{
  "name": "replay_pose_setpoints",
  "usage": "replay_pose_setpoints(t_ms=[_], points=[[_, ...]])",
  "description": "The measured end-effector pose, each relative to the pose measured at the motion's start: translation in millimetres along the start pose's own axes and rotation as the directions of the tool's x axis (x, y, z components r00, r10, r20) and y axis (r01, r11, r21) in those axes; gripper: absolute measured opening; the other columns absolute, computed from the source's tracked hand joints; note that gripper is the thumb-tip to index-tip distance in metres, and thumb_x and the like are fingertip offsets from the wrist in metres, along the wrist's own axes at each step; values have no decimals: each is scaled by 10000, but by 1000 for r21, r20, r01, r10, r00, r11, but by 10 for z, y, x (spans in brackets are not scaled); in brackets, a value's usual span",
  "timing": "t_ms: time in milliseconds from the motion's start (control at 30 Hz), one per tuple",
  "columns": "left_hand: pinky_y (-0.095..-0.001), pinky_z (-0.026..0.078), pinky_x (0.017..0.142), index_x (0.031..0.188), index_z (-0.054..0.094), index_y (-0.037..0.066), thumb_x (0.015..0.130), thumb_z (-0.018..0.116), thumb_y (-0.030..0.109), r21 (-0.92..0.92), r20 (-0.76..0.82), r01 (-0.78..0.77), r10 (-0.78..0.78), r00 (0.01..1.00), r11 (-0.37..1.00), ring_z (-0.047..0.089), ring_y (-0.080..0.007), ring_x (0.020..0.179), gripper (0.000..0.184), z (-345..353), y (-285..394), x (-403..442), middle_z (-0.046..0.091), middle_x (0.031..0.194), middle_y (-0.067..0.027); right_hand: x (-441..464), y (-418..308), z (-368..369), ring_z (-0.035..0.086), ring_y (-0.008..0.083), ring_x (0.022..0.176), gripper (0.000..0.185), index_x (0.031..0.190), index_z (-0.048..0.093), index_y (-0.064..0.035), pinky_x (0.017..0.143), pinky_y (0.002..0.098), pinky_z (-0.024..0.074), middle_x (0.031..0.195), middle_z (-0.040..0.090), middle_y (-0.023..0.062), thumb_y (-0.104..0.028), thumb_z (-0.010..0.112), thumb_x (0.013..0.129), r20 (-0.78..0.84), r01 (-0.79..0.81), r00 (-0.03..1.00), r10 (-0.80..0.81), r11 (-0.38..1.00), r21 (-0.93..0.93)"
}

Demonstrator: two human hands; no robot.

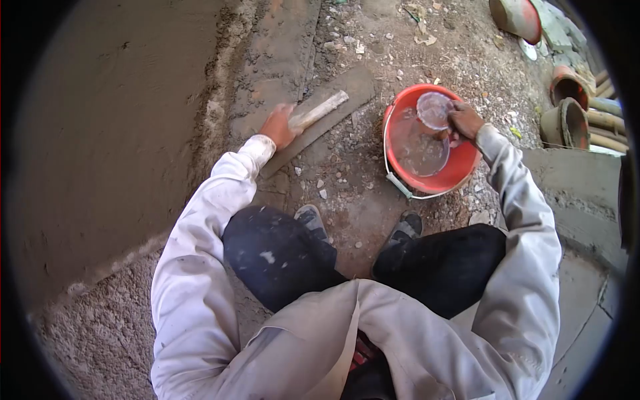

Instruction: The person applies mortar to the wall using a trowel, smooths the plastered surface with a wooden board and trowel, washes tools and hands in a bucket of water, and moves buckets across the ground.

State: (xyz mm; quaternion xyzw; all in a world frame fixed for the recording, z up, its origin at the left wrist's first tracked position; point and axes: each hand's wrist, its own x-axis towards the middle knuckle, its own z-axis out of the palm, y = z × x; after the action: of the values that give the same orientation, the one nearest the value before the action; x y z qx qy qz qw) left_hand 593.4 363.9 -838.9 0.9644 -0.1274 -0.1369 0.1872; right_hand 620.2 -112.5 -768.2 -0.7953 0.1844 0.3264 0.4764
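Observation:
My left hand is closed around the pale handle of a long flat plastering float, which lies low over the ground in front of me. In my right hand is a clear plastic cup, gripped at its rim. The cup is inside the mouth of a red bucket, just over murky water. A white wire handle hangs down the bucket's near side. Whether the cup touches the water, I cannot tell.
A smooth, wet-looking plastered wall rises on the left, with rough surface below it. Gravelly ground lies ahead. Several old buckets and bamboo poles are at the far right, beyond a low concrete ledge.

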Motion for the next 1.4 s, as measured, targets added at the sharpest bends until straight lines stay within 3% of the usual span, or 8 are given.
replay_pose_setpoints(t_ms=[400, 667, 833, 933, 1067, 1167, 1267, 1400], points=[[-412, 582, 870, 1338, 397, -47, 962, 415, 120, -919, 372, 389, -187, 909, 63, 602, -315, 1096, 412, -592, 1278, 980, 542, 1217, -244, 303, -1711, 1331, 588, 200, 608, 565, 1404, 328, -59, 511, 311, 488, 873, 631, 103, -207, 543, 903, -444, 698, 685, -577, 345, 628], [-343, 602, 772, 1095, 514, -29, 910, 489, 22, -989, 114, 122, -85, 990, 88, 646, -251, 920, 194, -617, 1027, 1438, 604, 1032, -152, 1123, -2289, 1714, 532, 150, 516, 402, 1266, 484, -16, 433, 279, 422, 717, 574, 82, -12, 445, 867, -711, 839, 439, -550, -33, 544], [-298, 582, 590, 1036, 582, -36, 872, 564, 14, -775, 171, 233, -161, 972, 587, 636, -209, 614, 173, -795, 1105, 1572, 647, 922, -147, 617, -2320, 1760, 620, 210, 638, 309, 1287, 399, -40, 538, 340, 484, 745, 622, 154, -139, 383, 994, -556, 822, 569, -606, 433, 370], [-296, 575, 632, 1107, 544, -25, 862, 601, 74, -997, 8, 12, -59, 998, 74, 664, -210, 751, 270, -498, 879, 1496, 628, 1023, -187, 337, -2238, 1893, 583, 158, 462, 237, 1134, 459, -20, 386, 296, 468, 644, 601, 102, -88, 436, 909, -515, 792, 609, -604, 426, 436], [-404, 488, 923, 1185, 526, -5, 737, 778, 267, -551, 115, 34, 36, 993, 834, 600, -329, 1068, 581, -147, 163, 905, 583, 1192, -222, 234, -2107, 2070, 558, 176, 542, 274, 1189, 529, -12, 476, 291, 453, 665, 558, 81, -95, 441, 944, -398, 703, 711, -581, 568, 427], [-427, 449, 935, 1237, 446, 5, 677, 826, 311, 18, 306, 125, -124, 944, 992, 552, -389, 1122, 743, 398, -258, 133, 567, 1201, -244, 602, -1811, 2336, 577, 204, 567, 297, 1197, 534, -3, 533, 323, 475, 673, 583, 96, -179, 442, 976, -378, 581, -187, -907, 209, -787], [-455, 469, 872, 1209, 477, 54, 681, 820, 259, 114, 86, 256, -267, 960, 960, 571, -402, 1081, 662, 613, -434, -411, 594, 1128, -245, 46, -1950, 2520, 599, 247, 599, 356, 1293, 506, -38, 585, 361, 485, 709, 615, 114, -192, 432, 980, -420, 867, 459, -783, 498, 19], [-447, 481, 807, 1065, 586, 35, 661, 833, 255, -15, 88, 325, -323, 942, 945, 616, -375, 991, 522, 429, -515, -407, 650, 1012, -215, -341, -2043, 2669, 612, 308, 625, 447, 1401, 441, -147, 611, 397, 491, 753, 626, 164, -124, 441, 954, -374, 904, 407, -833, 427, 32]])
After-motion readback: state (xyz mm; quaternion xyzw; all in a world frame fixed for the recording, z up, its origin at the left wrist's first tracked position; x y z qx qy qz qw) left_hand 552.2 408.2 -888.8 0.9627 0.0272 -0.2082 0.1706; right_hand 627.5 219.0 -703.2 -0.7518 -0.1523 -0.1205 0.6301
